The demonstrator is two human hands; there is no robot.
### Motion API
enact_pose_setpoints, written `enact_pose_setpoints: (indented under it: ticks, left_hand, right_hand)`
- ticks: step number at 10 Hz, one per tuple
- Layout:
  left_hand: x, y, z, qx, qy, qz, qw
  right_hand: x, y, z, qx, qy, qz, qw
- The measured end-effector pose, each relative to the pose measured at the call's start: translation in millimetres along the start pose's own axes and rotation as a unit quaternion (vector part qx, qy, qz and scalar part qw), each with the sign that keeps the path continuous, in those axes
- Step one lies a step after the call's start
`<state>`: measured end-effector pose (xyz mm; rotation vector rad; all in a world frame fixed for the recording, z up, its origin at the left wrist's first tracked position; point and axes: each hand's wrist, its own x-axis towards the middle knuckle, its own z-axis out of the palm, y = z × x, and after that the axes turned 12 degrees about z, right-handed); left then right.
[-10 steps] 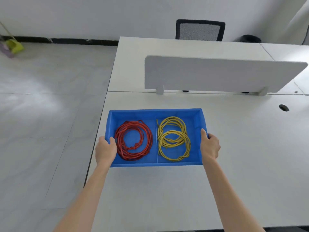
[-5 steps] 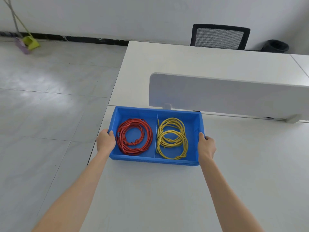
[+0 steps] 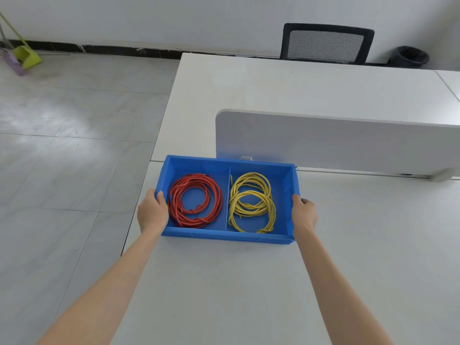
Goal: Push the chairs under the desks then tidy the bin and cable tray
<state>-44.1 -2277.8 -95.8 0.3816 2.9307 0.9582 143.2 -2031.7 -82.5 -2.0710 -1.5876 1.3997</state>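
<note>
A blue cable tray [image 3: 225, 236] with two compartments sits on the white desk [image 3: 249, 295], its far edge against the white divider panel [image 3: 336, 143]. A red cable coil [image 3: 195, 207] fills the left compartment and a yellow cable coil [image 3: 252, 202] the right one. My left hand [image 3: 151, 212] grips the tray's left end wall, thumb over the rim. On the tray's right end wall, my right hand [image 3: 303, 214] holds on. A black mesh chair [image 3: 326, 43] stands tucked behind the far desk. A black bin [image 3: 410, 56] sits on the floor by the wall.
The desk's left edge drops to grey tiled floor [image 3: 62, 158] just beside the tray. A green dustpan and a broom [image 3: 25, 57] lean at the far left wall. A second desk [image 3: 298, 88] lies beyond the divider.
Both hands have slid the tray away from me across the desk until it reaches the divider panel. The view has tilted up, showing more of the chair and the bin.
</note>
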Motion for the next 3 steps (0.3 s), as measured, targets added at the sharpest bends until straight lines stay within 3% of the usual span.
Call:
enact_pose_setpoints:
  ticks: [2, 3]
  left_hand:
    - [7.7, -1.4, -9.8, -0.093, -0.060, -0.044, 0.993]
    - [-3.2, -7.6, -23.1, -0.120, -0.076, -0.017, 0.990]
  right_hand:
    - [4.0, 0.1, -10.3, 0.033, -0.083, 0.024, 0.996]
    - [-0.9, 12.8, -22.3, 0.022, -0.070, -0.032, 0.997]
